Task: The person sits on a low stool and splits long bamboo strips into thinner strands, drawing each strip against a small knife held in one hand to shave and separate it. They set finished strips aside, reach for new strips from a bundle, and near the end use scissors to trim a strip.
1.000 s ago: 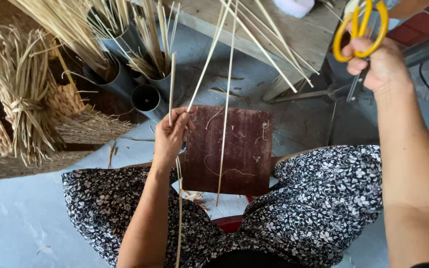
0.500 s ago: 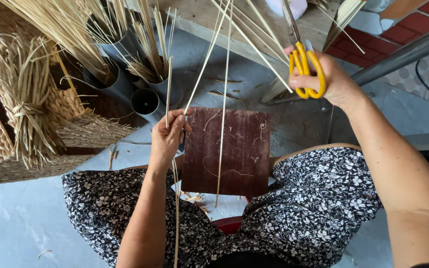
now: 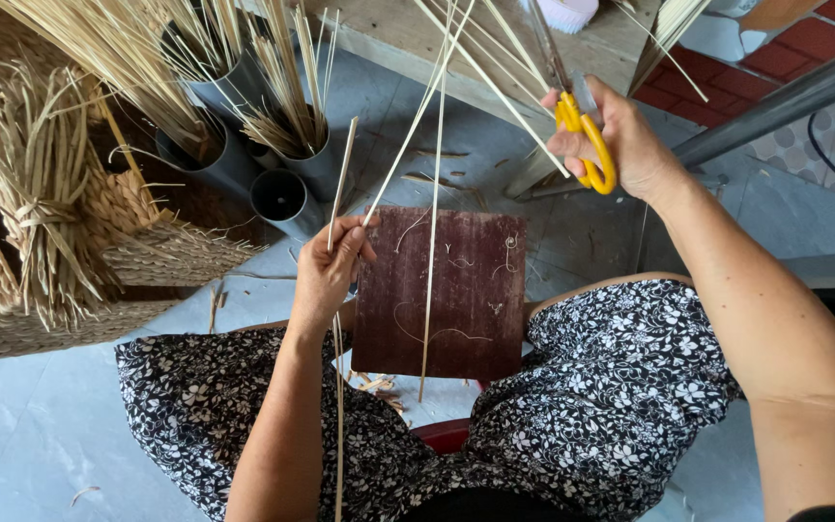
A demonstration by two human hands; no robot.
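My left hand (image 3: 331, 266) pinches a few thin pale reed strips (image 3: 434, 208) at the left edge of a dark red-brown board (image 3: 466, 309) resting across my lap. The strips fan upward and away from it. My right hand (image 3: 625, 140) holds yellow-handled scissors (image 3: 587, 140) up by the upper ends of the strips, blades pointing up and away. One long strip lies straight down the board and past its lower edge.
Grey tubes (image 3: 282, 198) holding bundled reeds stand at the upper left. A woven basket (image 3: 128, 251) with tied straw sits far left. A wooden bench (image 3: 495, 48) and a metal bar (image 3: 785, 97) lie ahead. Cut scraps (image 3: 374, 385) litter the floor between my knees.
My right hand has come down and leftward with the scissors, from the upper right toward the strip ends. The left hand has stayed at the board's edge.
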